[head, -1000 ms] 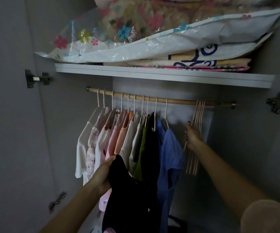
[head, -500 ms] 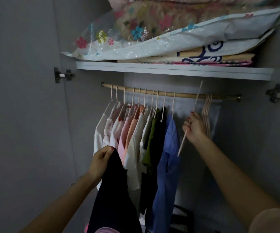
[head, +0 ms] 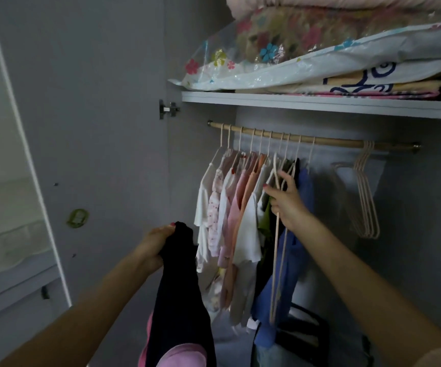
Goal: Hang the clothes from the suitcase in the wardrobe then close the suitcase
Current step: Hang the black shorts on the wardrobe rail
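My left hand (head: 155, 246) grips the top of a dark garment (head: 179, 300) that hangs down in front of the open wardrobe; a pink piece of cloth (head: 185, 354) shows below it. My right hand (head: 286, 201) holds an empty pale pink hanger (head: 277, 250) by its neck, off the rail and in front of the hung clothes. A wooden rail (head: 327, 141) carries several hung shirts (head: 236, 207) in white, pink, orange, green and blue. Several empty hangers (head: 366, 197) hang at the rail's right end. The suitcase is out of view.
A white shelf (head: 320, 104) above the rail holds bagged bedding (head: 306, 49). The grey wardrobe door (head: 95, 128) stands open on the left, with a green sticker (head: 77, 218). A dark bag (head: 304, 332) sits on the wardrobe floor.
My right hand has lifted one empty hanger off the rail's right end and carried it left, in front of the hung shirts. The view has swung left; my left hand still holds the dark garment.
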